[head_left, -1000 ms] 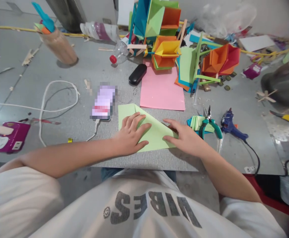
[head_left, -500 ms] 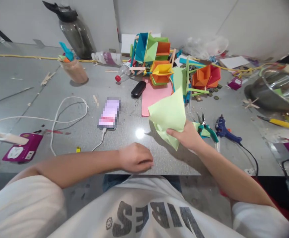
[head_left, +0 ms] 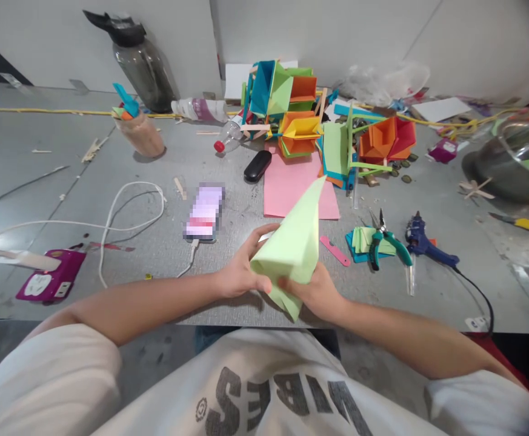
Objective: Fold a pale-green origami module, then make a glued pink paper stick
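Left hand (head_left: 240, 274), right hand (head_left: 324, 295) both gripping light-green paper sheet (head_left: 291, 245), thumbs on near face, likely steadying its curl; needle-nose pliers (head_left: 382, 229) right of sheet, pink paper (head_left: 289, 189) beyond

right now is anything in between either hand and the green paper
Nothing clearly does: the left hand and right hand both hold the green paper directly. A pale sliver shows beside the left hand; what it is, I can't tell.
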Demonstrator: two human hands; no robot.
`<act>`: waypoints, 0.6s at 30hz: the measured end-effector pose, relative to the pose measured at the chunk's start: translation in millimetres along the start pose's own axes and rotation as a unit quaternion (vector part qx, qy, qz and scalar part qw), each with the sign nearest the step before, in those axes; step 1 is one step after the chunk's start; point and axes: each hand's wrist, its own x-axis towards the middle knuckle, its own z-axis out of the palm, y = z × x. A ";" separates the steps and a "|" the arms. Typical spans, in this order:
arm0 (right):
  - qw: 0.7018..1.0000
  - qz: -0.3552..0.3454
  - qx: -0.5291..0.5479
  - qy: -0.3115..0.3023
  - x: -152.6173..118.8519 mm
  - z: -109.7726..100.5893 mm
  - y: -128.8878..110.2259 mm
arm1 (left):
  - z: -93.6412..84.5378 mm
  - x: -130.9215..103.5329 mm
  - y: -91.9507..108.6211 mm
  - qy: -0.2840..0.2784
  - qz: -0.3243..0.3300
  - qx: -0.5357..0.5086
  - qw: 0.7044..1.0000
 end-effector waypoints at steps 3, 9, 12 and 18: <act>1.000 -0.015 -0.019 0.011 1.8 0.1 3.5 | 0.1 -0.9 -4.6 0.050 0.050 0.084 0.994; 0.999 0.023 -0.025 0.003 5.3 -8.0 1.9 | 3.6 4.2 2.5 0.218 -0.020 0.086 0.972; 0.997 0.046 0.056 0.024 12.5 -19.3 -6.1 | 5.3 5.5 6.2 0.211 -0.048 0.063 0.974; 0.982 0.053 0.154 0.096 28.4 -37.2 -18.3 | 4.7 0.5 4.1 0.085 -0.093 0.061 0.990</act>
